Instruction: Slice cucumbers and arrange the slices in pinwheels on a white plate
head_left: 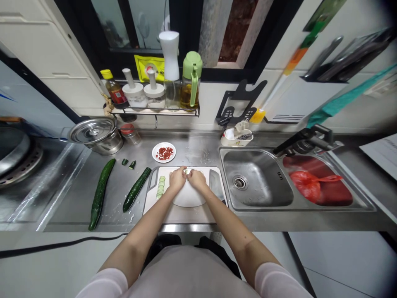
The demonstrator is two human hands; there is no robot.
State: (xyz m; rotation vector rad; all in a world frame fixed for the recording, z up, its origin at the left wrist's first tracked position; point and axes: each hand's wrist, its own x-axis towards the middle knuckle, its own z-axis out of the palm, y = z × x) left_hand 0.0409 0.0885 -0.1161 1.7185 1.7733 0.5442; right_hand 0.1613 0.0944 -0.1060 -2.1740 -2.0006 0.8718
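Note:
My left hand (178, 179) and my right hand (196, 179) meet over the far part of a white plate (189, 198). Both have their fingers closed around a small pale green cucumber slice (186, 171), mostly hidden by the fingertips. The plate rests on a light cutting board (155, 207) with a grey handle end. Left of my left hand, overlapping cucumber slices (161, 187) lie in a row on the board. A wide knife blade (217, 185) lies at the board's right side, close to my right hand.
A cut cucumber (136, 190), a whole cucumber (104, 194) and two cucumber ends (128, 164) lie left. Behind the board stands a small plate (154, 156) of red bits. A sink (259, 205) is at right; a lidded pot (107, 145) stands back left, below a condiment shelf (155, 111).

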